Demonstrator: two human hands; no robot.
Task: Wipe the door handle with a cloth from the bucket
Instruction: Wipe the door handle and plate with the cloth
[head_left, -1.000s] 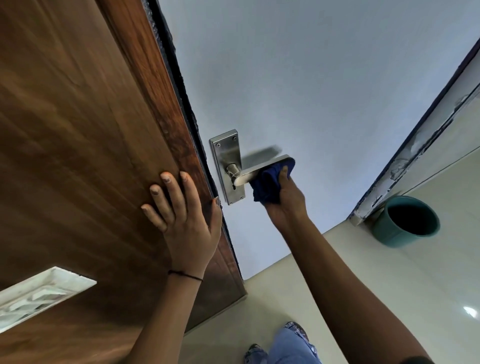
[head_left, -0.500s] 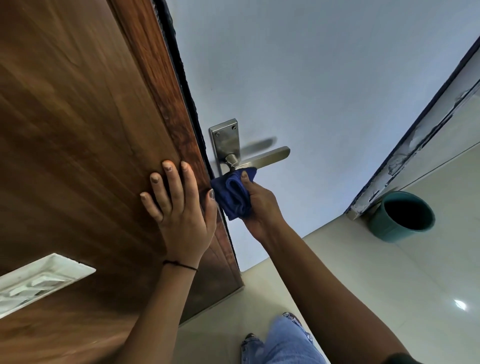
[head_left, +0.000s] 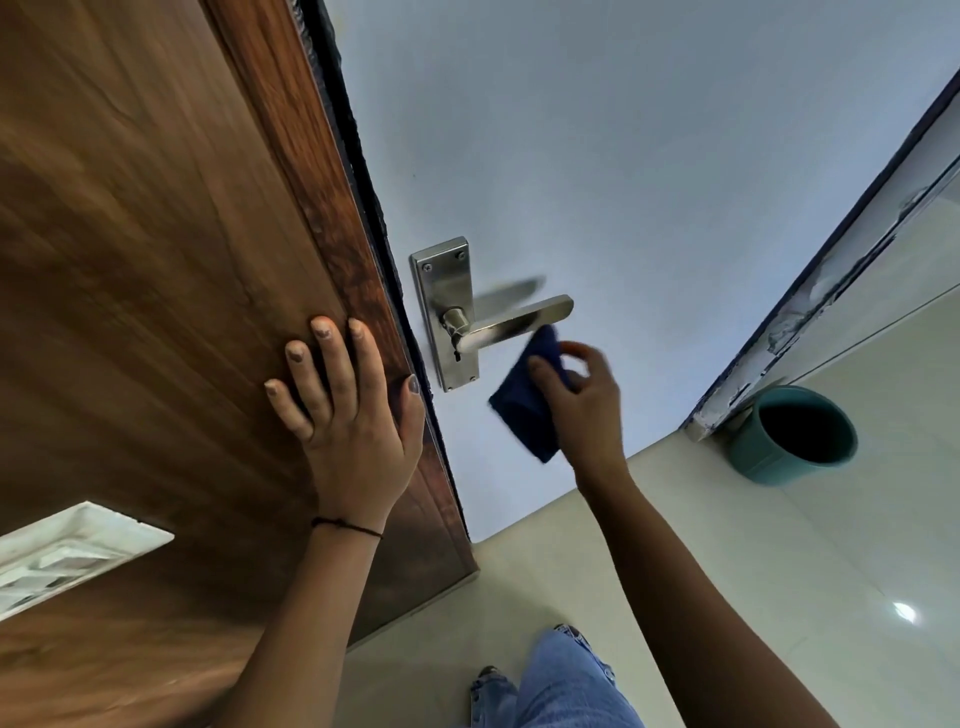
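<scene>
A steel lever door handle (head_left: 511, 322) on a steel backplate (head_left: 441, 291) juts from the pale face of the door. My right hand (head_left: 584, 405) pinches a dark blue cloth (head_left: 524, 410) just below the lever's outer end; the cloth hangs loose and its top corner is near the lever. My left hand (head_left: 345, 410) lies flat with fingers spread on the brown wooden door face (head_left: 156, 260), thumb at the door's edge. A teal bucket (head_left: 795, 436) stands on the floor at the right, against the wall corner; its inside is dark.
Glossy cream floor tiles (head_left: 779, 597) spread below. A chipped door frame (head_left: 810, 291) runs diagonally at the right, above the bucket. My jeans leg and shoe (head_left: 561, 686) show at the bottom. A white moulded panel (head_left: 67, 551) sits in the wooden door at lower left.
My right hand slid the cloth from the lever's tip in to the backplate, then back out and down; the cloth now hangs below the lever. My left hand stayed on the door.
</scene>
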